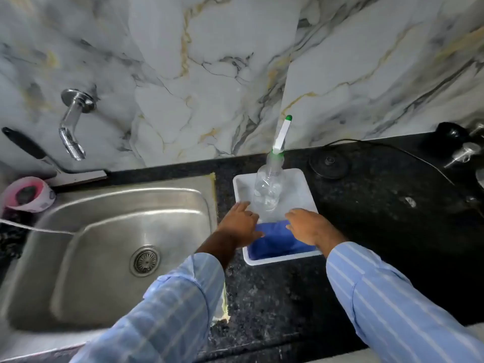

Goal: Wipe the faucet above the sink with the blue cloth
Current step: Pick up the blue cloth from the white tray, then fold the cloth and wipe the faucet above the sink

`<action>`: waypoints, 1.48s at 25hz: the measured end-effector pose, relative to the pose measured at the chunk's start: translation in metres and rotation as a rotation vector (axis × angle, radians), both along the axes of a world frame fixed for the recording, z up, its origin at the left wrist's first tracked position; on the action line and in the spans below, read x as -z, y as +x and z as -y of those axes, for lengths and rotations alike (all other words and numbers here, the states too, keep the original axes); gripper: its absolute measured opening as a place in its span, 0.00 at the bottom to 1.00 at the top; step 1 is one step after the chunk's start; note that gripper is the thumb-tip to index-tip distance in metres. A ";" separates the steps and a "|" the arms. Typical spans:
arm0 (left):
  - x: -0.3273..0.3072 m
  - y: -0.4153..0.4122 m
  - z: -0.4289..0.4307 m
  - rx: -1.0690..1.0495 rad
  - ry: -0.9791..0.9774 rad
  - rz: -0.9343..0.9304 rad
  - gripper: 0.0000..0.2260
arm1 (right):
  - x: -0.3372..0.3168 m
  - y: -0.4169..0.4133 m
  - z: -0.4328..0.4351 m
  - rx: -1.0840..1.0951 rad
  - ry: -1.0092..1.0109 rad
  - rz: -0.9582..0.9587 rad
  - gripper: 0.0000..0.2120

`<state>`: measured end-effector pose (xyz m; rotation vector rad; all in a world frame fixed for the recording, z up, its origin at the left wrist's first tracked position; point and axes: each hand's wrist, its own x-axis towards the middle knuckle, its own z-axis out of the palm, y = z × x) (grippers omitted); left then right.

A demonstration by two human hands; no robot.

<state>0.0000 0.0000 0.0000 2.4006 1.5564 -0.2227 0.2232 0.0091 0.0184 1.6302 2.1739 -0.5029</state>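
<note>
The chrome faucet juts from the marble wall above the steel sink at the left. The blue cloth lies in the near end of a white tray on the dark counter, right of the sink. My left hand rests on the tray's left rim with its fingers spread, touching the cloth's left edge. My right hand lies flat on the cloth's right part, fingers extended. Neither hand has closed around the cloth.
A clear spray bottle with a green and white nozzle stands in the tray's far half. A black-handled scraper and a pink cup sit behind the sink. A black round base with a cord and metal items occupy the counter's right.
</note>
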 end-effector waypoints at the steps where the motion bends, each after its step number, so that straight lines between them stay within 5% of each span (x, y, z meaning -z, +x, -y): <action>1: 0.005 0.006 0.000 0.027 0.024 -0.086 0.26 | 0.008 0.003 -0.002 -0.012 0.012 0.037 0.20; 10: 0.026 0.028 0.005 -0.046 0.097 -0.208 0.13 | 0.033 0.010 -0.001 -0.035 0.108 0.134 0.13; 18: -0.047 0.007 -0.008 -0.314 -0.102 0.317 0.09 | -0.039 0.010 -0.021 0.013 -0.118 0.036 0.13; 24: -0.127 -0.034 -0.013 -0.376 0.078 0.511 0.10 | -0.141 -0.020 -0.022 -0.106 0.052 -0.041 0.02; 33: -0.238 -0.142 -0.012 -0.492 0.456 0.682 0.11 | -0.254 -0.108 -0.045 -0.115 0.305 -0.308 0.17; 37: -0.269 -0.207 -0.010 -0.668 0.561 0.812 0.17 | -0.276 -0.167 -0.065 -0.080 0.385 -0.521 0.04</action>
